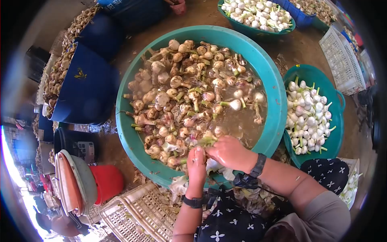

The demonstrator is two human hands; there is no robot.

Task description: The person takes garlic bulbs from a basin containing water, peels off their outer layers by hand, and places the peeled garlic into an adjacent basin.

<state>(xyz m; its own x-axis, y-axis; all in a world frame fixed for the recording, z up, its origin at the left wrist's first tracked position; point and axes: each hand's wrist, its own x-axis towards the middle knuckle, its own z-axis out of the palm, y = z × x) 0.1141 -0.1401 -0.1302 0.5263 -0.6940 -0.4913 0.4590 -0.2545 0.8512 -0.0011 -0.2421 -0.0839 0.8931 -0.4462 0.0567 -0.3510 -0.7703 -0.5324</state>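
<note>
A wide green tub (pixel 278 109) holds murky water and many muddy garlic bulbs (pixel 161 100) with stalks. Over its near rim, my left hand (pixel 196 163) and my right hand (pixel 229 152) meet with fingers closed. Both pinch a garlic, mostly hidden by the fingers; a pale green stalk (pixel 207 141) shows beside them. Loose white peel (pixel 213 166) hangs just below the hands. One cleaner white garlic bulb (pixel 235 105) floats at the right of the water.
A green basin (pixel 338 133) of white garlic stands at right, another basin (pixel 258 34) at the back. Blue tubs (pixel 82 92) are at left. A red bucket (pixel 109 183) and white plastic crates (pixel 141 211) lie near front left. Discarded peel (pixel 250 197) lies near my knees.
</note>
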